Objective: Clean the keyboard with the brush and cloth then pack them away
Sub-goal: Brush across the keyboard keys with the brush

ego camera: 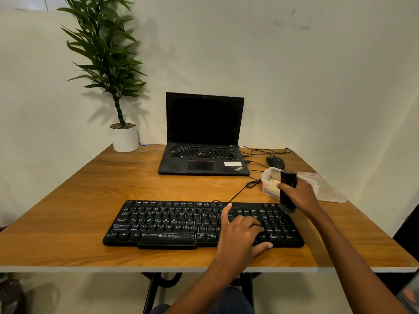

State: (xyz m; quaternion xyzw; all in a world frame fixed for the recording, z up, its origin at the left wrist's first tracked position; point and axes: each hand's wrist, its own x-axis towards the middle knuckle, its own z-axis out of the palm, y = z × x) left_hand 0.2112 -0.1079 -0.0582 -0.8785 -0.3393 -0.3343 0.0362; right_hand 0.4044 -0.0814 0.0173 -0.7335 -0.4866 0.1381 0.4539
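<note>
Left hand (240, 232) palm down, fingers spread, right hand (299, 198) raised, gripping

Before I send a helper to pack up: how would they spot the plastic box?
On the wooden table, look right of the laptop, behind the keyboard's right end. The box is a clear tub, lid lying beside it; the neighbouring mouse is black.

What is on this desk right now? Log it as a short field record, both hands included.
keyboard: black, flat on table, near front edge
left hand: fingers spread, resting on keyboard's right part
right hand: holds brush upright, lower end at keyboard's far right corner
container: clear, open, behind right hand; lid lies beside it
laptop: open, screen dark, at the back
mouse: right of laptop
plant: white pot, back left corner
</note>
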